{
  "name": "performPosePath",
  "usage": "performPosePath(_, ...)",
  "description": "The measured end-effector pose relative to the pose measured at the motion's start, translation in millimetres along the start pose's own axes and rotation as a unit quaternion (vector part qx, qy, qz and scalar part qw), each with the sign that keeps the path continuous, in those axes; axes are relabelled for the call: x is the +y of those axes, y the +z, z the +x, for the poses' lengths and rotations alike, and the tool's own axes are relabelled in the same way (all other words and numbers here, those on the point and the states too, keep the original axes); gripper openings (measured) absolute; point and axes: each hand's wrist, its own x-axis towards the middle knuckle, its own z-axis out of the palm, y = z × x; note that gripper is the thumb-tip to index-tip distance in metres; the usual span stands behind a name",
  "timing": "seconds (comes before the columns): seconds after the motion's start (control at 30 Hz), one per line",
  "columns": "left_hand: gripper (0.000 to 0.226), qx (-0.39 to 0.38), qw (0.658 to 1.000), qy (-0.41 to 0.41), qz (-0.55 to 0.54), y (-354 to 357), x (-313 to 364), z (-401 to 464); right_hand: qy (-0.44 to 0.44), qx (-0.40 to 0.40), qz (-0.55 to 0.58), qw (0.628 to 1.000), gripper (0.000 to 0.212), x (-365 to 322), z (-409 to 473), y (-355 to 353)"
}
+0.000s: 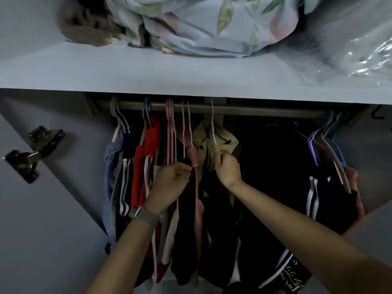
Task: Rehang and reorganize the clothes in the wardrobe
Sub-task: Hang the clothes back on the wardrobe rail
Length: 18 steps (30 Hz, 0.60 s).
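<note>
Head view: mid-rehang, near the middle of the wardrobe rail point(212, 108). Left hand point(172, 179) pinching the pink hanger point(194, 164) by its arm; right hand point(228, 168) gripping the beige jacket point(220, 135) at the collar, on a white hanger point(212, 126). Next, probably: straightening the collar, then closing the gaps.

Head view looks close, forward-down, into the wardrobe rail point(212, 108).
</note>
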Motion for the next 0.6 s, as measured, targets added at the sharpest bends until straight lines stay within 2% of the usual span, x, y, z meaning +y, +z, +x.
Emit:
performPosePath(0.2, 0.017, 0.000, 0.999, 0.000, 0.037, 3.0, -8.8, 1.2, -0.019, -0.100, -0.078, 0.992, 0.037, 2.3, 5.0, 10.9)
performPosePath(0.37, 0.017, -0.004, 0.998, 0.005, 0.063, 5.6, -11.4, -0.5, -0.036, -0.083, -0.212, 0.973, 0.024, 9.9, 10.0, 14.2)
performPosePath(0.6, 0.019, -0.010, 0.996, 0.010, 0.082, 5.4, -15.4, -10.0, -0.048, -0.088, -0.191, 0.976, 0.023, 17.8, 11.2, 12.8)
